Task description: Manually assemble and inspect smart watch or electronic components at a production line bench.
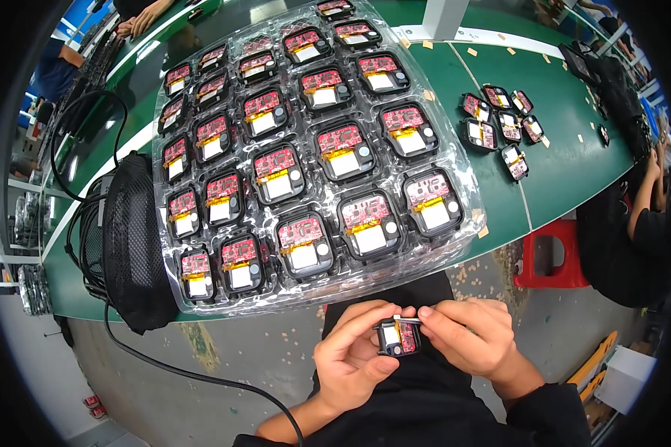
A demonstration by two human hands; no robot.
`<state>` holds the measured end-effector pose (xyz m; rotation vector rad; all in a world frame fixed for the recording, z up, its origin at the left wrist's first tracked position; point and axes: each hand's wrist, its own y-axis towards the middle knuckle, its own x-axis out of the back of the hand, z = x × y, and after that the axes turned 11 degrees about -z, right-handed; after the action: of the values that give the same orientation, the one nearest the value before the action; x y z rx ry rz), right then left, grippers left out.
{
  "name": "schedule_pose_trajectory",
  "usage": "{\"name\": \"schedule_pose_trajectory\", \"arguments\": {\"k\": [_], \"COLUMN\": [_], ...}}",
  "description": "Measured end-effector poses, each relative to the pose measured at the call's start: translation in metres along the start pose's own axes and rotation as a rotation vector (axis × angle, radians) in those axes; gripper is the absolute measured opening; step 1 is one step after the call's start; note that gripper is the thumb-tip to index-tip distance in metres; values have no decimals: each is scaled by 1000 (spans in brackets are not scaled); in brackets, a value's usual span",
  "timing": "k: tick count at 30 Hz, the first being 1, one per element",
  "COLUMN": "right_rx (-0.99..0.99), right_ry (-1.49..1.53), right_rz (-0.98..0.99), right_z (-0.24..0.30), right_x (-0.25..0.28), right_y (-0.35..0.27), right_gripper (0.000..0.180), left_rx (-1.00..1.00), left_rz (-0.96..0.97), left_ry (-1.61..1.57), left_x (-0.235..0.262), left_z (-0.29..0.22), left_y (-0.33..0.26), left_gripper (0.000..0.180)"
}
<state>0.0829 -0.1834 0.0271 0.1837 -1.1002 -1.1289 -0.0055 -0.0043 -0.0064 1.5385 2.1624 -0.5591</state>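
My left hand cradles a small black electronic module with a red circuit board and a white battery, held over my lap below the table edge. My right hand pinches a thin pale strip at the module's top edge, thumb and forefinger closed on it. A clear plastic blister tray lies on the green table just ahead, filled with several identical modules in rows.
A black mesh pouch with a black cable lies at the tray's left. Several loose modules sit at the right of the table. A red stool stands beneath. Other people work at the right and the far left.
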Motion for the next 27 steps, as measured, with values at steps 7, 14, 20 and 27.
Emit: {"name": "schedule_pose_trajectory", "arguments": {"k": [7, 14, 20, 27], "right_rx": [-91, -122, -90, -1], "right_ry": [141, 179, 122, 38], "right_rz": [-12, 67, 31, 27], "right_z": [-5, -6, -4, -5], "right_x": [-4, -1, -6, -5], "right_y": [-1, 5, 0, 0], "right_gripper": [29, 27, 26, 26], "left_rx": [41, 33, 59, 93], "left_rz": [-96, -81, -110, -75], "left_ry": [157, 175, 193, 242], "left_x": [-6, -4, -7, -5], "left_z": [-6, -8, -12, -21], "left_y": [-1, 0, 0, 1], "left_gripper": [73, 72, 72, 71]}}
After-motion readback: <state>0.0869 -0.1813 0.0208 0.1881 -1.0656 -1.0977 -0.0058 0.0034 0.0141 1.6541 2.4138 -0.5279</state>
